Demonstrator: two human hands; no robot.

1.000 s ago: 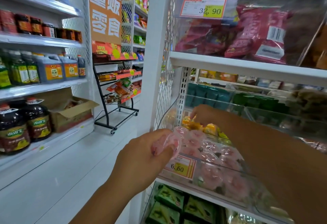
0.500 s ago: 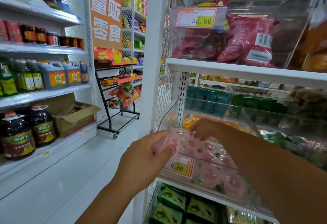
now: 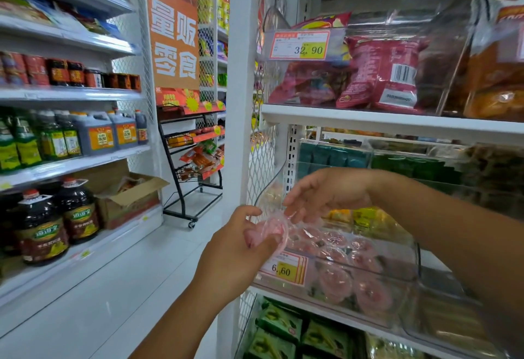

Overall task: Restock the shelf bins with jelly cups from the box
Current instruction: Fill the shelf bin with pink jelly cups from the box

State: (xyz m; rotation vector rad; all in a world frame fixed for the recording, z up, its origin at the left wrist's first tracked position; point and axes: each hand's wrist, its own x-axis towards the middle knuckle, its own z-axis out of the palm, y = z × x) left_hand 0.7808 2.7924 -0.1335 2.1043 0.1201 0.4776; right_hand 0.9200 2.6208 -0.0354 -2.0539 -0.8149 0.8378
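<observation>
Your left hand [image 3: 238, 256], just off the left end of the clear bin [image 3: 416, 249], curls thumb and fingers round a pink jelly cup [image 3: 268, 235], round and glossy under crinkled clear film. Over the bin's left end, your right hand [image 3: 329, 194] reaches across with fingers loosely extended, its fingertips [image 3: 295, 215] touching that cup's film. Whether they pinch the film cannot be told. Inside the bin lie more jelly cups [image 3: 336, 282], the same pink rounds with sealed tops, packed close behind the yellow 6.60 price tag [image 3: 282, 269] on the bin's front.
</observation>
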